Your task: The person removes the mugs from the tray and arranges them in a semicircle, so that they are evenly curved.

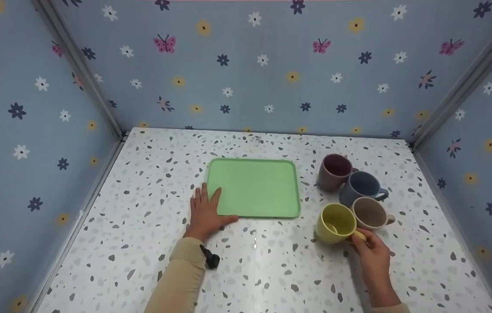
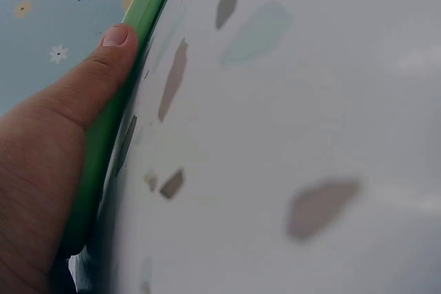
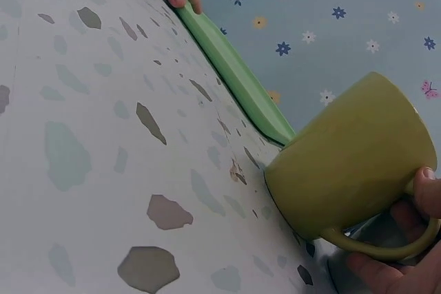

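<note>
My left hand [image 1: 206, 216] lies at the near left corner of a green tray [image 1: 252, 187], fingers spread and straight. In the left wrist view its thumb [image 2: 114, 49] rests along the tray's edge. My right hand [image 1: 373, 252] pinches the handle of a yellow mug [image 1: 330, 230]. The right wrist view shows the thumb on top of that handle [image 3: 386, 249] and fingers curled through and under it. Behind the yellow mug stand a beige mug [image 1: 370, 213], a blue mug [image 1: 361, 187] and a maroon mug [image 1: 334, 173], all upright and close together.
The speckled white table [image 1: 154, 169] is enclosed by light blue panels [image 1: 263, 87] with flowers and butterflies at the back and both sides. Grey metal posts [image 1: 83, 69] join the panels at the far corners. The mugs cluster right of the tray.
</note>
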